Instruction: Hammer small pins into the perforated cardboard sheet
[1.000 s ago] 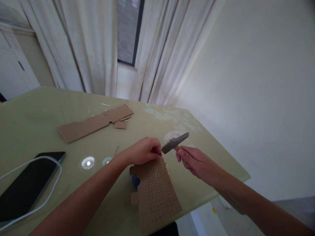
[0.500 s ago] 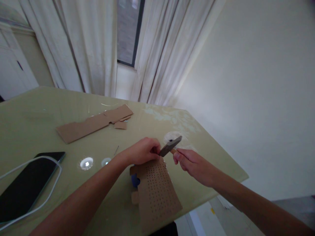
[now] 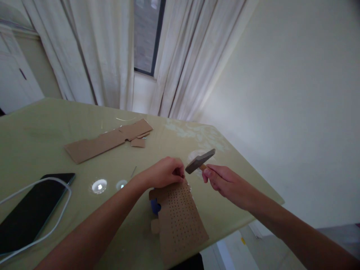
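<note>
My right hand grips the wooden handle of a small hammer, whose grey metal head is raised a little above the table. My left hand rests at the far edge of a brown cardboard sheet punched with rows of small holes, its fingertips pinched together just left of the hammer head; what they pinch is too small to see. A small blue object peeks out from under the sheet's left side.
The work lies on a yellow-green table, near its right front edge. A long cardboard strip lies further back. A dark phone with a white cable sits at the left. A thin nail lies nearby.
The hammer head dropped toward my left fingertips half a second ago and has now risen back up and to the right. My left hand has stayed put.
</note>
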Demonstrator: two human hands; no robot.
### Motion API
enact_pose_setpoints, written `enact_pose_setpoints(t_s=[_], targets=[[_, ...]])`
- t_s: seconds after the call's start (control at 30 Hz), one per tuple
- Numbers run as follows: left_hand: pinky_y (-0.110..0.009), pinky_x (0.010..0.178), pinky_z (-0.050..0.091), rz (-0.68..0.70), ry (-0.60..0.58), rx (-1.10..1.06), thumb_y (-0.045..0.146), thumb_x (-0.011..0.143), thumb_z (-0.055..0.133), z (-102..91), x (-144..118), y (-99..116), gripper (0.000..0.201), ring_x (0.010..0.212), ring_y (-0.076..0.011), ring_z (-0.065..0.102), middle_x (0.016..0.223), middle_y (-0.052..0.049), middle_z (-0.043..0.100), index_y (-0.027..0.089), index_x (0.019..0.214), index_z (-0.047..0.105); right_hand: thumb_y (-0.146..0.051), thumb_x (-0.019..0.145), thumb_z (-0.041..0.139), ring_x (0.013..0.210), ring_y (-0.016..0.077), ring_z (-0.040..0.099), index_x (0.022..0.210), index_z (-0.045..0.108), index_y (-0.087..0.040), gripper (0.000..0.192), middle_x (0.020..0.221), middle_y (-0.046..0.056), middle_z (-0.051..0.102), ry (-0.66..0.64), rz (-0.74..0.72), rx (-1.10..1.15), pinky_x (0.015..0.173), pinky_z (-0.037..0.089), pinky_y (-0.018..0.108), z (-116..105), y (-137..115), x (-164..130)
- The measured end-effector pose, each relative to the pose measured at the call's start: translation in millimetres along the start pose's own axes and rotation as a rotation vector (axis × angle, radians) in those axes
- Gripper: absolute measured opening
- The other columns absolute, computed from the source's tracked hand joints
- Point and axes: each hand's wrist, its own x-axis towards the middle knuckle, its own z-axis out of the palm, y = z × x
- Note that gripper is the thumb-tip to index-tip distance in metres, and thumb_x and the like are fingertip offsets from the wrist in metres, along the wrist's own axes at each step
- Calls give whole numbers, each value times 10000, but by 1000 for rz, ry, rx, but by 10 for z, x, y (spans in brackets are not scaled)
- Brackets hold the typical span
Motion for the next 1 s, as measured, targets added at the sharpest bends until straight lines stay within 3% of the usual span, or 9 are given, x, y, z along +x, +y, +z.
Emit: enact_pose_setpoints(t_s=[0.07, 0.23, 0.43, 0.63, 0.8, 1.0], targets=[[-271, 716, 434, -2, -3, -5, 179, 832, 732, 2, -1, -3, 73, 777, -175, 655, 838, -14, 755, 176, 903, 747, -720, 1091, 403, 553, 122, 341, 899, 596, -213, 575, 635, -62, 359, 15, -10, 35, 530, 289, 253, -5, -11, 6], [-267, 667, 398, -13, 7, 10, 177, 817, 748, 6, 5, -21, 41, 726, -164, 608, 753, 4, 695, 170, 799, 712, -654, 1109, 423, 631, 140, 444, 892, 626, -200, 543, 682, -25, 463, -73, -4, -77, 581, 355, 258, 3, -34, 26], [-270, 699, 431, -17, 0, -2, 183, 830, 743, 18, 11, -49, 56, 766, -173, 646, 826, -13, 751, 173, 882, 761, -701, 1097, 416, 554, 123, 351, 893, 603, -210, 563, 629, -60, 368, 38, -45, 45, 528, 288, 251, -62, -74, 6], [-266, 676, 410, -17, 1, -1, 179, 817, 746, 8, 12, -43, 22, 744, -168, 623, 775, 8, 717, 172, 813, 726, -696, 1080, 448, 602, 131, 428, 877, 629, -196, 570, 670, -24, 467, -78, 6, -36, 554, 346, 249, 13, -63, 58], [-271, 711, 440, -34, 11, -19, 180, 817, 748, 22, 10, -59, 44, 781, -180, 659, 827, -14, 753, 177, 860, 756, -720, 1071, 439, 503, 108, 314, 891, 598, -214, 560, 595, -74, 348, 33, -22, 107, 476, 258, 236, -60, -58, 51], [-268, 684, 414, -24, 3, -15, 187, 813, 745, 8, 5, -42, 23, 753, -172, 621, 787, 7, 713, 175, 824, 728, -706, 1069, 458, 560, 113, 392, 879, 619, -193, 570, 643, -44, 427, -87, 25, 18, 499, 320, 227, 22, 17, 88]])
